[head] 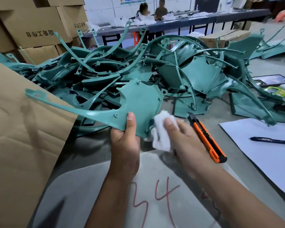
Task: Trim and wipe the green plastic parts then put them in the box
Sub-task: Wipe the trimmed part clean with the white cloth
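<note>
A worker's left hand [124,134] grips a green plastic part [138,104] by its lower edge, thumb laid flat on the face, above the near edge of the bench [92,186]; the right hand [179,130] pinches a white cloth [161,129] against the part's right corner and carries an orange utility knife [207,139] tucked alongside, though how the fingers close round the handle cannot be told; the part's long arm sweeps away to the left, its tip lying over the brown flap of the box [23,129], which stands on the left hand's side, so the wiping appears under way and the packing not yet done; beyond the hands, a heap of green parts [155,68] covers the far side; a pen [270,141] lies on white paper [262,145] at the right edge.
</note>
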`<state>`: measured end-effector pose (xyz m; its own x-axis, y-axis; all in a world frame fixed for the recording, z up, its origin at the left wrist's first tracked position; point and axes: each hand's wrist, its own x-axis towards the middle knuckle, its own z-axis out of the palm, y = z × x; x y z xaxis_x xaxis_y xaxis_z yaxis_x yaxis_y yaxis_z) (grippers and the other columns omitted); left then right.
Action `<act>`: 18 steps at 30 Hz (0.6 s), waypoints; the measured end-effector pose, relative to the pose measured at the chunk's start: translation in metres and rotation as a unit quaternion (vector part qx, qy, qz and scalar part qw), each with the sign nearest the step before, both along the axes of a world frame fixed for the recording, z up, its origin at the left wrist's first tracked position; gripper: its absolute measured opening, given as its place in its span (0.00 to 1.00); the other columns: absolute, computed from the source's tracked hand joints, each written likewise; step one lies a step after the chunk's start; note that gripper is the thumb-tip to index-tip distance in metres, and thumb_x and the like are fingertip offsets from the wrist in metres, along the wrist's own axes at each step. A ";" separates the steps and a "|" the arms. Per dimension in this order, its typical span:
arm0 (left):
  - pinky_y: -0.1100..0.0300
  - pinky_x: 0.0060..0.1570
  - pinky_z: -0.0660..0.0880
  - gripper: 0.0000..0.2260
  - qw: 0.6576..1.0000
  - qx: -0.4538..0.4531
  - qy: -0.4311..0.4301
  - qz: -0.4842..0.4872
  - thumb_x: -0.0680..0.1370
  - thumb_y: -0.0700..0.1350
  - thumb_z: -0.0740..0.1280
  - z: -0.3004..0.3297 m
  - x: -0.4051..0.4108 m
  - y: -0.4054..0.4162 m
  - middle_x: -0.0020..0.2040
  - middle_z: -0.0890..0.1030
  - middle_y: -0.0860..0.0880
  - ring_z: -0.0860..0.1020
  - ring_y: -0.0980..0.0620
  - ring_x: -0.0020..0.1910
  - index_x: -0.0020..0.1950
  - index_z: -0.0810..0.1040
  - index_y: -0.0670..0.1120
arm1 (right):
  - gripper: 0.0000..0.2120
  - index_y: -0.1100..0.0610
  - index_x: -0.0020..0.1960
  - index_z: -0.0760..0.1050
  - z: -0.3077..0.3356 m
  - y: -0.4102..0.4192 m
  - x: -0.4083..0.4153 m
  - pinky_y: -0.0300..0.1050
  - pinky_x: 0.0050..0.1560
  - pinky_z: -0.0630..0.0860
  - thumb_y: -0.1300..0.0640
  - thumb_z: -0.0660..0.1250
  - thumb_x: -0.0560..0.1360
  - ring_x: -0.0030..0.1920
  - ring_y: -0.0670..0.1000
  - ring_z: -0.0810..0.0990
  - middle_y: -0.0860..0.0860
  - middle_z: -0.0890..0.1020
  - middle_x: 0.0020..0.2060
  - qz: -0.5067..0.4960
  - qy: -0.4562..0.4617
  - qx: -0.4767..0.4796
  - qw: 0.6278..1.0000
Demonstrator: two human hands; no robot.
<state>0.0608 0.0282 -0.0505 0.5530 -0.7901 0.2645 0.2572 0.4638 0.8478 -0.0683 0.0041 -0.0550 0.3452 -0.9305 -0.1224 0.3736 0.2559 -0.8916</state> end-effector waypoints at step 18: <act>0.35 0.68 0.73 0.11 0.992 0.003 -0.065 -0.105 0.81 0.45 0.65 0.006 0.002 0.003 0.63 0.83 0.41 0.81 0.38 0.64 0.59 0.85 0.50 | 0.06 0.68 0.56 0.81 -0.003 -0.004 -0.007 0.66 0.41 0.80 0.67 0.70 0.80 0.44 0.68 0.86 0.72 0.83 0.51 0.009 0.015 -0.050 0.999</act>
